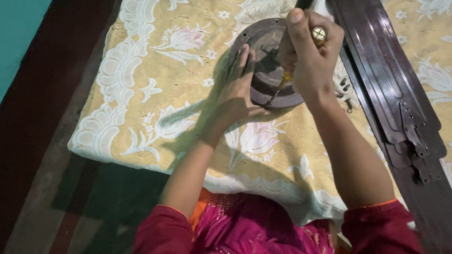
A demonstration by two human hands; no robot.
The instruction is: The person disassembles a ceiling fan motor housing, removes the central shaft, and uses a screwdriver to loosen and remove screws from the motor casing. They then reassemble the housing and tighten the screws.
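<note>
Fingers of the right hand (309, 52) curl tight around a screwdriver (286, 77), thumb up along the handle; the amber handle is almost wholly hidden in the fist, only its brass-coloured butt showing at the top and a short yellowish piece below. Thin shaft drops at a slant to the disc (268, 65), tip touching near its lower edge; what the tip sits in is too small to tell. Left hand (236, 92) lies flat against the disc's left rim, fingers straight and pressed together, palm on the cloth (146, 97); thumb side is hard to make out in shadow. Disc is dark brown, round, with small holes near the rim, lying on the cloth at top centre; its right half is covered by the right hand. Small dark bits, maybe screws (346, 91), lie on the cloth just right of the disc, blurred. Long dark brown blade (390, 87) with a metal bracket runs diagonally from the top edge to lower right, both ends cut off by the frame; whether it joins the disc is hidden. Cloth is yellow with white flower pattern, over a bed edge. Magenta sleeves and clothing fill the bottom. Dark floor (42, 142) and teal wall lie left, dim.
</note>
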